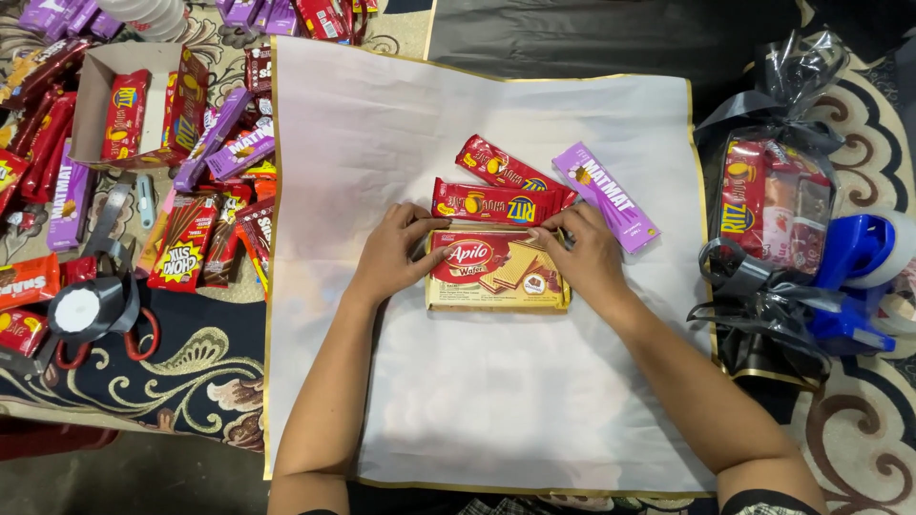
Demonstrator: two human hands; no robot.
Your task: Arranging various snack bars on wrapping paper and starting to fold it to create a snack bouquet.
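Both hands, left hand (393, 250) and right hand (584, 256), were pinching the ends of a wafer pack (496, 270) on white wrapping paper (477, 401).

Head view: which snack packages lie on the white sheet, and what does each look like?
Flat red-and-cream wafer pack: centre, left hand and right hand on its ends.
Two long red cracker sleeves: just behind it.
Slim purple bar box: right, angled.

i kneel over a dark patterned carpet (191, 372) with cream scrollwork; a white sheet with gold edging (496, 401) covers its middle under even light.
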